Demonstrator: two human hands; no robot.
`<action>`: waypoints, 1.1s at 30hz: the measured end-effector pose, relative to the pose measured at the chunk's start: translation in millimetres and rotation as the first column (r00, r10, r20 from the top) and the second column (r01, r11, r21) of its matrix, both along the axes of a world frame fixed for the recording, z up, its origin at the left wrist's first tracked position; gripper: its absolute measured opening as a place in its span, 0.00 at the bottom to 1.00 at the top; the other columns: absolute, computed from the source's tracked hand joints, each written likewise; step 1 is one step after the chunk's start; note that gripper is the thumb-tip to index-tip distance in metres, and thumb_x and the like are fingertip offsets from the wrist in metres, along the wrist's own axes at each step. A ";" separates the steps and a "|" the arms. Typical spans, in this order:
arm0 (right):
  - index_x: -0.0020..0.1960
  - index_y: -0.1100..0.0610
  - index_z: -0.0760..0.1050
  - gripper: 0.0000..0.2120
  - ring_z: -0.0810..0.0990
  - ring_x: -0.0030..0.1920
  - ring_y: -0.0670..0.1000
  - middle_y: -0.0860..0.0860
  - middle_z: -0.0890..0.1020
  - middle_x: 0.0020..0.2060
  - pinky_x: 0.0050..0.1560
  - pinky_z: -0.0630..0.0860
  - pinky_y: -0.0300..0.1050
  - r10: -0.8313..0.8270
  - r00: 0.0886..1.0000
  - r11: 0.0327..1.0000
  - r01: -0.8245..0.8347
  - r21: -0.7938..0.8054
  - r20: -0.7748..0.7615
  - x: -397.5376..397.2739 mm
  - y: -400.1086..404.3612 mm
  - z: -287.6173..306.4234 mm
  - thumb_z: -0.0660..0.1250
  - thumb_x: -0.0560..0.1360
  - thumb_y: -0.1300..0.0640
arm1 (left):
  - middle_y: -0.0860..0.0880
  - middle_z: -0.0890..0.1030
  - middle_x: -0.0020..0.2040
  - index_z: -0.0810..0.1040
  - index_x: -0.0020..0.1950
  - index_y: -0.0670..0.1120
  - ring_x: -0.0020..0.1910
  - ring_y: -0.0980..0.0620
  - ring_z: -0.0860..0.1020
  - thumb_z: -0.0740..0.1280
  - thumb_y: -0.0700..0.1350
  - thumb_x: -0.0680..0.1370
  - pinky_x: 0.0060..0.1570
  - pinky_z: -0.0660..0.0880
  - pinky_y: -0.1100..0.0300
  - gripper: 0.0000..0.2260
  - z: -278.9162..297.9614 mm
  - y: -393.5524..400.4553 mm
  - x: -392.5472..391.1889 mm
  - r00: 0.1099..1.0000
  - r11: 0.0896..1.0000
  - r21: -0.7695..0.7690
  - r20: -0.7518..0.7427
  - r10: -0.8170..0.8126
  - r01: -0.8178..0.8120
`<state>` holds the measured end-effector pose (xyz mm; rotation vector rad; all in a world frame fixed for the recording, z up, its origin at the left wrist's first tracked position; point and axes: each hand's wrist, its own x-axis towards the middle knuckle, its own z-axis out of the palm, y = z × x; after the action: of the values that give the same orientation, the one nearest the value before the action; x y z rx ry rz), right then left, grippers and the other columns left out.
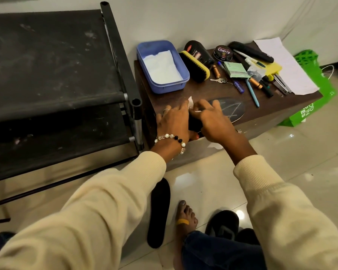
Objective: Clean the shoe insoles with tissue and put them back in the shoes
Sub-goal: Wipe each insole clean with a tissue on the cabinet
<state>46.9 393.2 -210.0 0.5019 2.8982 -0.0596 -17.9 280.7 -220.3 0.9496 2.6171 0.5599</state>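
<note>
A black insole (233, 109) with pale line markings lies along the front edge of the brown table (199, 90). My left hand (174, 121) rests on its near end with fingers fairly straight. My right hand (213, 119) sits on the insole's middle, its fingers curled over a crumpled white tissue (190, 101) that pokes out between the two hands. A second black insole (158, 213) lies on the tiled floor below. A black shoe (222, 224) stands on the floor beside my bare foot (185, 217).
A blue tub (181, 69) holding white tissues stands at the table's back left. Behind it are a yellow-backed shoe brush (195, 66), polish tins, pens, keys and paper. A black fabric shoe rack (53, 75) stands to the left, a green bag (316, 106) to the right.
</note>
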 end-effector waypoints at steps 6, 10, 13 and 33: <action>0.73 0.52 0.65 0.27 0.57 0.67 0.61 0.53 0.58 0.70 0.53 0.75 0.58 -0.195 0.981 0.979 0.193 0.070 0.015 9.4 17.2 2.3 0.65 0.76 0.65 | 0.49 0.73 0.69 0.54 0.77 0.50 0.71 0.44 0.63 0.78 0.56 0.66 0.66 0.64 0.45 0.47 -1.2 2.9 -0.5 1.000 0.999 -0.039 0.000 -0.003 0.003; 0.69 0.52 0.69 0.21 0.60 0.62 0.59 0.52 0.61 0.68 0.50 0.75 0.56 -0.004 1.000 1.000 0.003 -0.028 -0.022 4.4 -9.3 1.4 0.64 0.77 0.58 | 0.47 0.73 0.69 0.51 0.78 0.49 0.71 0.43 0.63 0.77 0.54 0.68 0.65 0.63 0.45 0.47 -5.1 3.0 -0.7 1.000 1.000 -0.001 0.004 0.024 -0.024; 0.70 0.50 0.68 0.20 0.61 0.60 0.58 0.51 0.62 0.68 0.46 0.75 0.54 0.138 0.990 0.990 -0.138 -0.022 0.005 12.6 -9.8 2.9 0.61 0.78 0.59 | 0.46 0.72 0.69 0.49 0.78 0.48 0.71 0.43 0.64 0.76 0.53 0.69 0.65 0.63 0.45 0.48 -6.3 2.3 -0.9 0.999 0.999 0.031 0.019 0.039 -0.040; 0.71 0.53 0.68 0.25 0.60 0.64 0.59 0.53 0.61 0.69 0.53 0.74 0.50 -0.146 0.989 0.989 0.145 0.029 0.007 49.1 0.1 9.0 0.59 0.76 0.68 | 0.48 0.71 0.70 0.53 0.77 0.49 0.71 0.43 0.63 0.78 0.55 0.66 0.66 0.63 0.45 0.48 0.4 1.0 3.4 1.000 1.000 -0.019 -0.012 0.011 -0.011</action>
<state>96.0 393.3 -201.0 0.7164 2.8525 -0.0380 -14.5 281.7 -219.9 0.9358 2.6349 0.5327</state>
